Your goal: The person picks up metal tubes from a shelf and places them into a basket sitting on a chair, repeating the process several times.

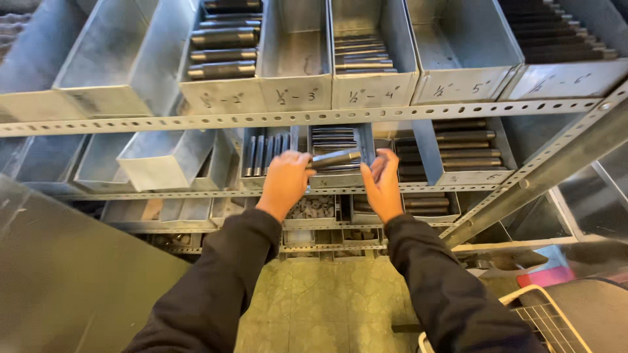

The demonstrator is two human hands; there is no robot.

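Note:
My left hand (285, 181) grips one end of a dark threaded steel pipe piece (337, 157) and holds it level in front of a galvanised metal bin (337, 178) on the second shelf. That bin holds several similar dark pipe pieces. My right hand (381, 182) is at the other end of the pipe piece, fingers curled towards the bin's front edge; whether it touches the pipe is unclear. Both arms are in black sleeves.
A slotted steel rack (261, 119) carries rows of metal bins; some hold dark pipe pieces (222, 46), others look empty (297, 55). A lower bin holds small fittings (313, 208). A diagonal brace (543, 173) runs at right. A wire basket (536, 314) sits bottom right.

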